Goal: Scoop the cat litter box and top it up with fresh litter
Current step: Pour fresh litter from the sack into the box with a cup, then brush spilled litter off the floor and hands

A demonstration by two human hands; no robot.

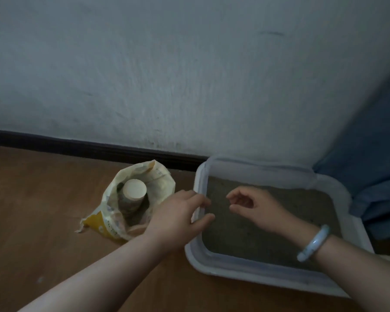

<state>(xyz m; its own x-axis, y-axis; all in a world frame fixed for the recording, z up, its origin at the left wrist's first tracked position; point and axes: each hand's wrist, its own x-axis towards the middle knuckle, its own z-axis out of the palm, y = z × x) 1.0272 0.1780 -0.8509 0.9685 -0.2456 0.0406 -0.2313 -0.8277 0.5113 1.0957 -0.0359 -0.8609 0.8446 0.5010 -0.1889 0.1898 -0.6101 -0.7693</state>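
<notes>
L hand (pixel 178 212), fingers apart, over litter box (pixel 245 270) rim; R hand (pixel 254 206) loosely curled, empty, above litter (pixel 245 235); bag (pixel 113 224) w/ cup (pixel 134 189) left of L hand.

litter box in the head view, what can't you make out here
Head view only:
Litter surface: dim and blurred, clumps cannot be told.
Litter box near right corner: hidden by the right forearm.
Right hand: whether its curled fingers pinch anything, too small.
Bag contents: hidden by the paper cup and shadow.
</notes>
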